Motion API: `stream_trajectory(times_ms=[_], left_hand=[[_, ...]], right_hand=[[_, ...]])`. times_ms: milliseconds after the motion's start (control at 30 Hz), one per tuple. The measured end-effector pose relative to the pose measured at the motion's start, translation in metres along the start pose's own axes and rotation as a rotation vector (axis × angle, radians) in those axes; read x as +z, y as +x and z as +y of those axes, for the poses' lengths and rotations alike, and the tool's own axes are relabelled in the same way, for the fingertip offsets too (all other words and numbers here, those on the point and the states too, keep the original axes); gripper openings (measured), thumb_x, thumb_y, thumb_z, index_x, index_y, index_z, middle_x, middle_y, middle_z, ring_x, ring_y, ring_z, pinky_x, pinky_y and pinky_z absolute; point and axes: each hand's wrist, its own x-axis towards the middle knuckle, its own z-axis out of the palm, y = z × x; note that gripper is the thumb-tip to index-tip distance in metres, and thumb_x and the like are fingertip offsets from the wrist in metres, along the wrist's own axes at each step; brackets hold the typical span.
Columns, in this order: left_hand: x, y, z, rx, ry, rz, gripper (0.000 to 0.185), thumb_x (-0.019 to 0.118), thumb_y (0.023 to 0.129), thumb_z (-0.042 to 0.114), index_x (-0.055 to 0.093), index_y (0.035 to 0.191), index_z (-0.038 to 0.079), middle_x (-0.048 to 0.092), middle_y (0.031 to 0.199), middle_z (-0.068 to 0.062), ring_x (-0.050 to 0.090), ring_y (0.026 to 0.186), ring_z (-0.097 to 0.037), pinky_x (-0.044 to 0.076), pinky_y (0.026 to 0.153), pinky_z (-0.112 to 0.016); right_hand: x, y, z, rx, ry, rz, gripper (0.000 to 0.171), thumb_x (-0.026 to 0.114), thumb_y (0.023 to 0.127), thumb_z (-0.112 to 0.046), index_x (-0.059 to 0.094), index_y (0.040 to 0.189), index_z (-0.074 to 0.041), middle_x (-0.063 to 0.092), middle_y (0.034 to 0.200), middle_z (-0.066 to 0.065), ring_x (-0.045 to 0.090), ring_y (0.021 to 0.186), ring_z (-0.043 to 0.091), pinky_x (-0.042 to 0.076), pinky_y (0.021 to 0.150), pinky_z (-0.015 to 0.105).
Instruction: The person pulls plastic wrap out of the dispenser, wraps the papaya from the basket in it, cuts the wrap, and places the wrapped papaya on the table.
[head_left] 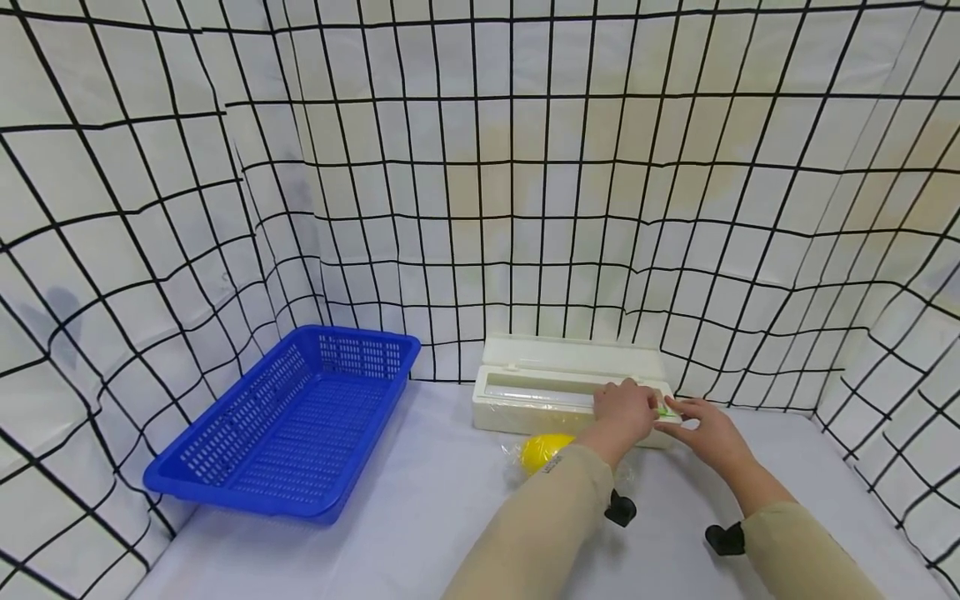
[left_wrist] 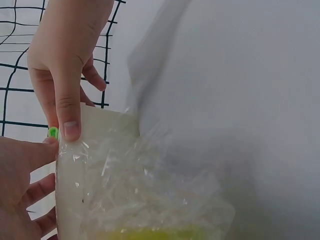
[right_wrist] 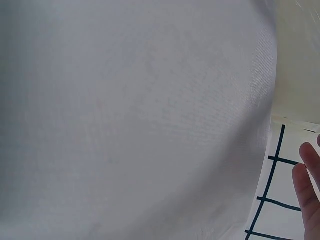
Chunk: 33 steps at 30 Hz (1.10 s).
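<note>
**Two hands at the wrap box, basket standing empty**

Both hands work at the right end of a long white wrap box [head_left: 567, 385] that lies at the back of the worktop [head_left: 420, 508], against the gridded backdrop [head_left: 480, 167]. Box lid is up, tilted back; a roll of clear film shows in the open trough.

Left hand [head_left: 626, 411] sits on the box's front edge, fingers curled down over it. Right hand [head_left: 705, 429] is just beside it, touching, fingers reaching toward a small green tab [head_left: 664, 410] between the two hands. In the left wrist view the right hand's fingers [left_wrist: 67, 107] come down from above, thumb tip pressed on the box edge next to the green tab [left_wrist: 52, 132], with the left hand's fingers [left_wrist: 30, 155] pinching in at the same spot. Cannot tell whether either hand truly grips the tab or only presses it.

Clear film [left_wrist: 145, 190] lies crumpled in front of the box in that view, over something yellow at the frame's bottom edge. Head view shows it as a yellow round thing [head_left: 545, 452] in film, on the worktop just in front of the box and beside the left forearm.

Blue basket [head_left: 225, 479] with slotted walls stands well apart at the left; nothing in it.

Right wrist view is mostly blurred white surface; a few fingers [right_wrist: 309, 192] at its right edge.
</note>
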Motion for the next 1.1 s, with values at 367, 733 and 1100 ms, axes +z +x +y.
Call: stream_trajectory(times_ms=[367,733,1100], left_hand=[[-0.004,-0.004,-0.013,0.023,-0.028,0.006,0.007,0.063,0.095,0.047,0.066,0.096,0.040,0.054,0.098,0.014,0.051,0.096,-0.014,0.038,0.087,-0.033],[-0.012,-0.007,-0.026,0.040,-0.006,-0.019,0.008,0.062,0.095,0.046,0.067,0.098,0.040,0.055,0.100,0.014,0.053,0.102,-0.015,0.040,0.088,-0.032],[-0.012,-0.006,-0.038,0.044,-0.046,-0.007,0.008,0.066,0.092,0.047,0.069,0.095,0.041,0.057,0.097,0.014,0.053,0.099,-0.015,0.040,0.085,-0.031]], right_hand=[[-0.002,-0.002,-0.005,0.027,-0.016,-0.023,0.079,0.070,0.084,-0.058,0.052,0.143,-0.008,0.050,0.136,0.030,0.042,0.127,0.052,0.039,0.097,0.066],[-0.005,-0.006,-0.003,0.031,-0.033,-0.018,0.077,0.071,0.085,-0.055,0.051,0.143,-0.009,0.050,0.137,0.030,0.043,0.127,0.052,0.039,0.099,0.066],[-0.012,-0.005,-0.016,-0.012,-0.049,-0.070,0.074,0.071,0.088,-0.050,0.052,0.142,-0.003,0.056,0.132,0.027,0.055,0.115,0.045,0.047,0.090,0.059]])
